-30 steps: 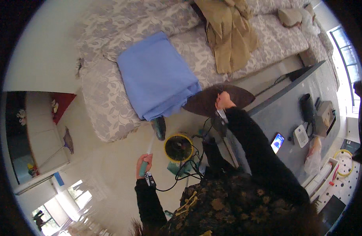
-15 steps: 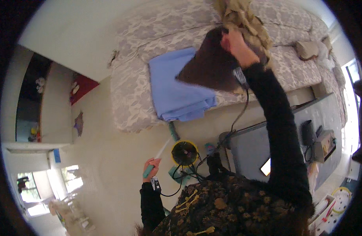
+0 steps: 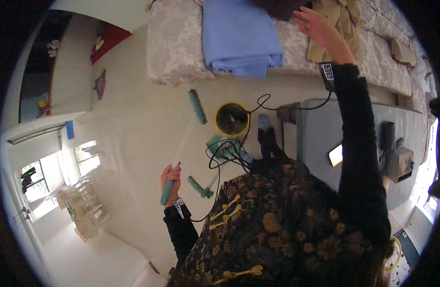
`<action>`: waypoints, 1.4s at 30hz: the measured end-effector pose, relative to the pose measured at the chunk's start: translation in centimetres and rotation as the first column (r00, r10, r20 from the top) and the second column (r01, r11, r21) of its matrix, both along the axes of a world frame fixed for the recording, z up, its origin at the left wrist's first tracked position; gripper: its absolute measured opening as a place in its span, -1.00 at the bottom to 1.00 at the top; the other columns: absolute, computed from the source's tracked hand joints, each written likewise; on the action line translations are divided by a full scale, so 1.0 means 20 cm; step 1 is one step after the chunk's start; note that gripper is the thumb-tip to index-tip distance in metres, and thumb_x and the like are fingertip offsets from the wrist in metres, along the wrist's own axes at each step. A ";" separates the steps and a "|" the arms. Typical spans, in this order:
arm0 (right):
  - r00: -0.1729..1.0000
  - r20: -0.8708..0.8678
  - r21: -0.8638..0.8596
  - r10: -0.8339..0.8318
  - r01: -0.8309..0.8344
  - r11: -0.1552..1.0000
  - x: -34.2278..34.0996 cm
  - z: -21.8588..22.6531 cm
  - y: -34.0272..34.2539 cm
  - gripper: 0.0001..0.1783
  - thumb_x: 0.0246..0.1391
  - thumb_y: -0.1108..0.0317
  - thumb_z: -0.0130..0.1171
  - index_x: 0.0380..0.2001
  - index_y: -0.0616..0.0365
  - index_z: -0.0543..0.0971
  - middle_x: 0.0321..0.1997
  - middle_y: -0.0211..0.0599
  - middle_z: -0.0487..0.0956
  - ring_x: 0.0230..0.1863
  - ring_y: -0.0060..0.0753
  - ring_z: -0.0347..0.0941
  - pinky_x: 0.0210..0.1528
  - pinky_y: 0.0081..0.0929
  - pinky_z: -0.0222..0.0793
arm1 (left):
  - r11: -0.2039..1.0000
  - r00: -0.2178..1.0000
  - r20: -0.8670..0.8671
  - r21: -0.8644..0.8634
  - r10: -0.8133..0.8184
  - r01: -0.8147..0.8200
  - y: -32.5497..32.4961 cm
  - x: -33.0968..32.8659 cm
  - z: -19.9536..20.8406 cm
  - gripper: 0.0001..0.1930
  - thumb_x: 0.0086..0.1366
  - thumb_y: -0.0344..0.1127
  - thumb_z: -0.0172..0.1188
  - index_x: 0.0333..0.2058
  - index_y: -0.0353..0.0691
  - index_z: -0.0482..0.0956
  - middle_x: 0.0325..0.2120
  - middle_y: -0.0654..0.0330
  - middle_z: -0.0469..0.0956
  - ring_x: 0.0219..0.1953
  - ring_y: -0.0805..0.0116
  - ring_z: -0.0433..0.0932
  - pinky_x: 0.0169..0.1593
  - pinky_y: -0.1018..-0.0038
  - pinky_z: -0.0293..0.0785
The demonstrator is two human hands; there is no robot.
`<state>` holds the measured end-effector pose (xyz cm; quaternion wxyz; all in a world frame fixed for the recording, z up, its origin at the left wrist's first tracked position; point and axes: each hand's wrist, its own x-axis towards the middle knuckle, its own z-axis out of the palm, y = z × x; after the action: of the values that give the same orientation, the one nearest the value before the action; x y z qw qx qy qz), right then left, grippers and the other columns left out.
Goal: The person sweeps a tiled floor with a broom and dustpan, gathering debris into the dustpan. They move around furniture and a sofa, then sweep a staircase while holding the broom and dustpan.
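My left hand (image 3: 170, 184) is closed around the green grip of a broom. Its pale pole slants away to the green-backed broom head (image 3: 198, 106) on the floor. Over the sofa (image 3: 174, 48), my right hand (image 3: 318, 26) is open, its fingers stretched toward a dark brown cushion (image 3: 279, 7) cut off by the upper edge. A folded blue cloth (image 3: 241, 36) lies on the seat left of that hand. To its right is a crumpled tan cloth (image 3: 332, 43).
A yellow-rimmed bin (image 3: 216, 119) and a green dustpan (image 3: 220, 146) stand by my feet, with black cables across them. On the right is a grey table (image 3: 320, 126) bearing a lit phone (image 3: 335, 155) and a box (image 3: 399, 165).
My right hand has let go of the dark cushion and opened. The view has shifted, so the sofa sits higher in it. My left hand keeps its hold on the broom.
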<state>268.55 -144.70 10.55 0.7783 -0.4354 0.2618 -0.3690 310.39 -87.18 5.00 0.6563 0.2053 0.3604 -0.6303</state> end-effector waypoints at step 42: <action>0.416 -0.396 0.536 0.819 -0.619 0.574 2.28 -0.45 1.31 -0.39 -0.06 0.26 0.20 0.07 0.11 0.25 0.03 -0.30 0.32 -0.12 -0.35 0.30 -0.18 -0.41 0.34 | 0.091 -0.002 -0.351 0.248 0.936 -0.964 1.45 -0.75 -0.51 -0.87 0.01 -0.51 0.06 -0.56 -0.37 0.28 -0.65 0.13 0.35 -0.62 0.41 0.41 -0.47 0.63 0.46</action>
<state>314.10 -118.47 1.56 0.7876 -0.4714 0.3343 0.2138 295.42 -58.09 -5.19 0.8156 -0.2563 0.5153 -0.0593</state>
